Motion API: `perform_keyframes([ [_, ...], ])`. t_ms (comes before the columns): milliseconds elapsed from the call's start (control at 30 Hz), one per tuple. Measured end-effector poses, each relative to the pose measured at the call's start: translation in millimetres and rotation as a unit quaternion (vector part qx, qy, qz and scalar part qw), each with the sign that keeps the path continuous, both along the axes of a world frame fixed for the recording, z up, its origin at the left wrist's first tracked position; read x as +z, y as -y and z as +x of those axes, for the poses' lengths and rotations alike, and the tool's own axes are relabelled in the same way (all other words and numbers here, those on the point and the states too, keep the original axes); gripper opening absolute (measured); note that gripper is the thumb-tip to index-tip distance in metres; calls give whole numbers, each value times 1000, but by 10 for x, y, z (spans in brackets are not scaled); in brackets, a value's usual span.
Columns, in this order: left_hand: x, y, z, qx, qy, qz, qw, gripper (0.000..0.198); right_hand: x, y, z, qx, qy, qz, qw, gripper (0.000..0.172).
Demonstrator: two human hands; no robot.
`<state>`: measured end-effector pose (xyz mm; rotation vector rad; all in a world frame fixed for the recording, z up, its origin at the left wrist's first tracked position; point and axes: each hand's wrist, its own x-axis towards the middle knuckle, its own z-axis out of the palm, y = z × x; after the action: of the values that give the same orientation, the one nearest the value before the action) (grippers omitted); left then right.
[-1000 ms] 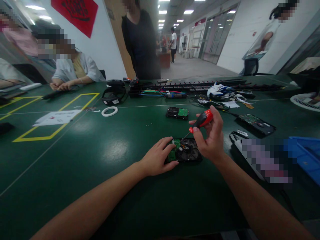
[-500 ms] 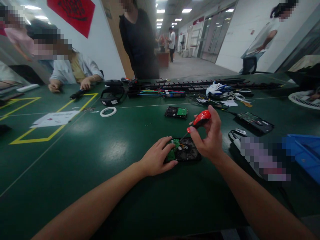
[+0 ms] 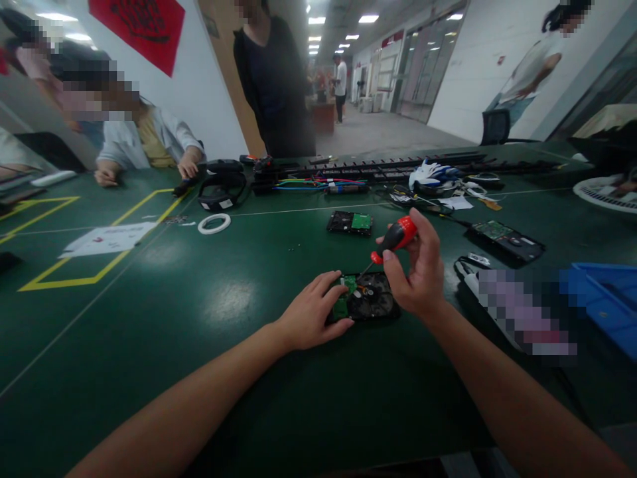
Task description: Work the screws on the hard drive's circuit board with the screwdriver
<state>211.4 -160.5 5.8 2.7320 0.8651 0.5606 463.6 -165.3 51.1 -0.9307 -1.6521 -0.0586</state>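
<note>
A black hard drive [image 3: 369, 300] with a green circuit board lies on the green table [image 3: 209, 332] in front of me. My left hand [image 3: 311, 318] rests on its left edge, fingers curled over the board, holding it still. My right hand [image 3: 417, 272] is closed around a red-and-black screwdriver [image 3: 393, 238], whose thin shaft slants down-left with its tip on the drive's middle.
Two more hard drives [image 3: 350, 222] [image 3: 507, 240] lie farther back. A white tape ring [image 3: 214, 224], a paper sheet [image 3: 107, 238] inside yellow floor-tape lines, cables, gloves [image 3: 432, 176] and a blue bin [image 3: 607, 302] at right. A seated person [image 3: 149, 143] and a standing person [image 3: 276, 79] are across the table.
My right hand has turned the screwdriver handle slightly between the fingers. The seated person's hand moved right along the table. My left hand stays on the drive.
</note>
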Motion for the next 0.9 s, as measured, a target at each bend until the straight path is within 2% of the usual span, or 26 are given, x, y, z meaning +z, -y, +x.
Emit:
perform_keyframes([
  [67,-3,-1,0,-2,2,1,1000,63,-3,-8,4,13,-9,-9,1000,84],
  [267,-11,-10,6,-5,14,4,1000,62,-45,-69,41,-51,-4,44,998,91],
  [533,4,-9,2,-5,6,2,1000,64,28,2,34,5,-18,-3,1000,70],
  [733,3,-3,7,-4,9,4,1000,63,-24,-25,30,-60,-19,53,997,75],
  [800,6,-1,7,-4,6,3,1000,63,-36,-27,36,-58,-26,56,996,75],
  [900,12,-1,4,-1,-1,1,1000,64,-27,-16,25,-19,-30,21,999,72],
])
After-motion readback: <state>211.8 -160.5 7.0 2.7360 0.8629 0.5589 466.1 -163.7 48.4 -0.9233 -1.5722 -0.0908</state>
